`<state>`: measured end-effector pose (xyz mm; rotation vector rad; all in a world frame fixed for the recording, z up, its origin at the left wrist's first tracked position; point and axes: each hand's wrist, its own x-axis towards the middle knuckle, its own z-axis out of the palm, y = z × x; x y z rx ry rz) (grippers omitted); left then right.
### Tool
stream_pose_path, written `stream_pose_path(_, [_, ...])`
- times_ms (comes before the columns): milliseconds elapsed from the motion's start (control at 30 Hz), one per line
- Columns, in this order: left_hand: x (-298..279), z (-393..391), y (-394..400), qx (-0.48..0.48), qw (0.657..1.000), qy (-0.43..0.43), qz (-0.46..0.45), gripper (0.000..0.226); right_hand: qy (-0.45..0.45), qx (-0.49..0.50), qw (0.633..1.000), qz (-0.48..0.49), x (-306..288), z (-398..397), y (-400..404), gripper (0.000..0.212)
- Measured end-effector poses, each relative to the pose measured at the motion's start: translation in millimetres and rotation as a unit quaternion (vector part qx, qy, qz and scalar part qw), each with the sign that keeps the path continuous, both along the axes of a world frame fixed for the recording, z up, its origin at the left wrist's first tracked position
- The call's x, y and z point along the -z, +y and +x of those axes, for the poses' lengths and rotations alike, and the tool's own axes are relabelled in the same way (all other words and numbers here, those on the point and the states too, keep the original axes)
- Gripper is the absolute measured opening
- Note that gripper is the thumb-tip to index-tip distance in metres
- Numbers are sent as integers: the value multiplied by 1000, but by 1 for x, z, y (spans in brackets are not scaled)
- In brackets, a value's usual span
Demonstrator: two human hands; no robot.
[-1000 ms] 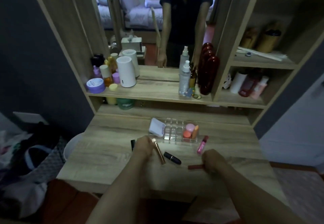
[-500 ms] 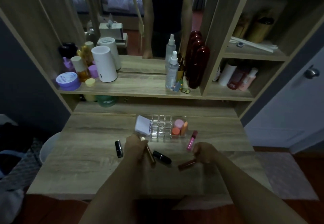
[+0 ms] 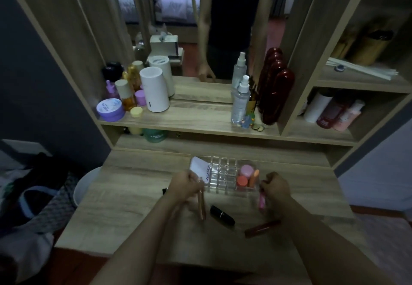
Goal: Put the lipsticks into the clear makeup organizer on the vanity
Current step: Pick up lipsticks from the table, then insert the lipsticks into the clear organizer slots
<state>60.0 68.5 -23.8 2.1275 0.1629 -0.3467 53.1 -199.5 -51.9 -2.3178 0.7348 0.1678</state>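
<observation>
While both hands work close to the clear makeup organizer, each grip is already loaded. The left hand is clenched on a rose-gold lipstick that hangs tip-down at its 5 o'clock, and the right hand pinches the top of a pink lip gloss dangling at its 8 o'clock. Held by the upper end, each tube can likely drop upright into a slot. The organizer sits at 12 o'clock on the counter, its middle cells bare, with pink and orange pots in its right compartment. A white card leaning in its left end reads roughly "4U2skin". A black lipstick and a dark red tube lie flat at 6 o'clock of the organizer, not yet picked up.
</observation>
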Motion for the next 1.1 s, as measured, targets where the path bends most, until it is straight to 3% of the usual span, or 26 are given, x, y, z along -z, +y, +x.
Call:
stream_pose_path(200, [-45, 43, -1, 12, 993, -97, -67, 9, 4, 36, 999, 29, -4, 3, -12, 16])
stream_pose_path(333, [-63, 66, -13, -5, 981, -182, -71, 10, -5, 73, 996, 52, -31, 4, -38, 25])
stream_pose_path(533, [-63, 83, -33, 26, 972, -214, -97, 20, -141, 77, 987, -4, -106, 11, -54, 20])
stream_pose_path(633, [-55, 87, -37, 59, 974, -207, -71, 17, -234, 13, 971, -44, -138, 18, -32, 20])
stream_pose_path(700, [-50, 89, -39, 71, 975, -202, -54, 17, -251, -63, 965, -37, -148, 23, -8, 20])
stream_pose_path(867, [-42, 90, -39, 96, 974, -206, -23, 17, -204, -179, 961, -54, -122, 35, 47, 22])
stream_pose_path(1100, [-27, 87, -33, 112, 972, -208, 0, 14, -157, -209, 963, -71, -82, 45, 79, 21])
